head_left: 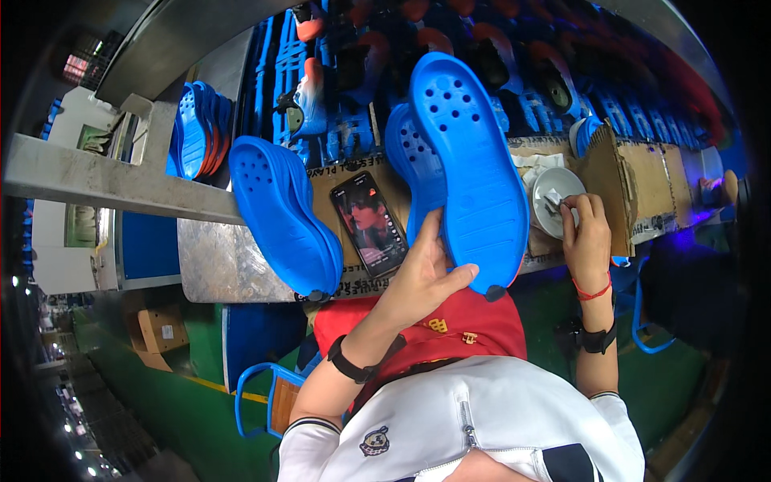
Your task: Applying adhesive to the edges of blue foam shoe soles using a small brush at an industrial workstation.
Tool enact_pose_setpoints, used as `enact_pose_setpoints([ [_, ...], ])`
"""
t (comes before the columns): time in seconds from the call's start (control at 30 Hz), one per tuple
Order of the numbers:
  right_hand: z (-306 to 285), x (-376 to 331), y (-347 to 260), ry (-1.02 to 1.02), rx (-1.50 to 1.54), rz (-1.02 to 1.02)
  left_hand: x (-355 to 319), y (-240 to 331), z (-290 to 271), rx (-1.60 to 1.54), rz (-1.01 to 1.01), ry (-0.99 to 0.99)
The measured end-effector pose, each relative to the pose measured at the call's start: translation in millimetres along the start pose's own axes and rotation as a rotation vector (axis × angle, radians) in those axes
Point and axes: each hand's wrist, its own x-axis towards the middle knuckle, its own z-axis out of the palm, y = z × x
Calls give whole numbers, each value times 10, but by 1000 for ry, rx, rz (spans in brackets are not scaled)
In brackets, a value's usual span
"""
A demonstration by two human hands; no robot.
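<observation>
My left hand grips a blue shoe sole near its narrow lower end, thumb on the upper face. Round holes dot the sole's wide far end, and a small dark patch marks its near tip. Partly hidden behind it is another blue sole. Over a white bowl to the right, my right hand pinches a small white piece, perhaps paper or cloth. A stack of blue soles stands left of a lit phone on the table.
Orange, white and black shoes fill a blue rack beyond the table. An upright cardboard flap borders the bowl on the right. At left, a metal bar crosses toward the table, with more stacked soles behind it.
</observation>
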Motion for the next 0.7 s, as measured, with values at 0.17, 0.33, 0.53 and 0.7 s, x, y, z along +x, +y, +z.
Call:
enact_pose_setpoints([
  [0.17, 22, 11, 8, -13, -5, 5, 40, -36, 11, -36, 58, -29],
  [0.33, 28, 10, 46, 22, 18, -21, 81, 26, 48, -40, -57, 61],
  [0.53, 20, 10, 24, 48, 9, -2, 125, -113, 18, 39, 23, 82],
  [0.7, 34, 4, 12, 38, 11, 27, 164, -110, 47, 105, 36, 115],
])
